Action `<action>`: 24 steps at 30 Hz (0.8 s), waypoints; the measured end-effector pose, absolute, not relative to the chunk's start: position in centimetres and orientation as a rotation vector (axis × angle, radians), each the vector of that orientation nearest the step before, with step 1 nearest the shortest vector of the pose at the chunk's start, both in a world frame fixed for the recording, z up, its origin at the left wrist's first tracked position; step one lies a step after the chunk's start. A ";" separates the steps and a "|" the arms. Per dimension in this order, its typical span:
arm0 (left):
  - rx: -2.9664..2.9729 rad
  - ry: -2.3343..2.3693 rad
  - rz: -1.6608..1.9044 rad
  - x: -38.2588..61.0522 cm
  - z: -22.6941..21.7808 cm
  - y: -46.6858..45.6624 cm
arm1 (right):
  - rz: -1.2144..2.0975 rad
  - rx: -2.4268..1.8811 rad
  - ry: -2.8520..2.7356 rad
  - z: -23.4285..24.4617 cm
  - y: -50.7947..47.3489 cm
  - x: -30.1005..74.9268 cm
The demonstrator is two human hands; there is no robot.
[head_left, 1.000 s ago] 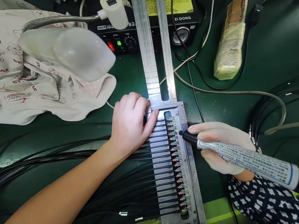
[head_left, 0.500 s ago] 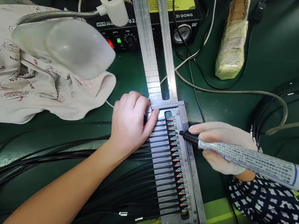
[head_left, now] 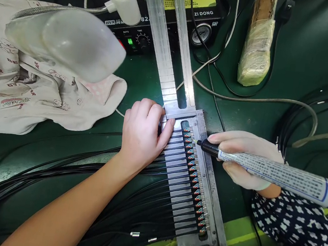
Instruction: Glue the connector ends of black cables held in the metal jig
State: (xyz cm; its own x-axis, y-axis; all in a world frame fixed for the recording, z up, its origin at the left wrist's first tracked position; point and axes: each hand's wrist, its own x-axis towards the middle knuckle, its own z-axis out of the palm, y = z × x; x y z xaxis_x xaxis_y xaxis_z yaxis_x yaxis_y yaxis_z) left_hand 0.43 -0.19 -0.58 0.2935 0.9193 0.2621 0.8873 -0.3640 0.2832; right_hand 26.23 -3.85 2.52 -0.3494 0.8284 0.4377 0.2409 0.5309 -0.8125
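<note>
Metal jig [head_left: 212,201] lies between the two hands on the dark green counter [head_left: 305,44], and it carries a row of small connectors [head_left: 195,174] with coloured wire ends. The bare left hand [head_left: 145,130] rests on the left edge of this jig, near its upper end. Its fingers are bent and together, and its thumb lies over the plate; what is under the palm is hidden, so I cannot tell if it grips something. Many black cables [head_left: 72,165] come from the connectors and run to the left, below this hand and past the forearm.

The right hand, in a pale glove [head_left: 246,157], is closed around a pen-shaped tool [head_left: 277,175] with a printed label. The black tip of the tool points to the left, just beside the upper connectors; contact I cannot tell. Below the right hand is a dark patterned sleeve [head_left: 297,227], and above it stands well apart a wrapped block [head_left: 256,50]. A printed cloth [head_left: 73,108] lies left of the left hand, and a black control box [head_left: 207,14] with a gauge [head_left: 200,34] is above it.
</note>
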 end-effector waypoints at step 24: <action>2.459 1.718 0.573 0.4 -0.6 -0.2 | 0.778 -0.833 -1.866 2.4 -3.9 26.2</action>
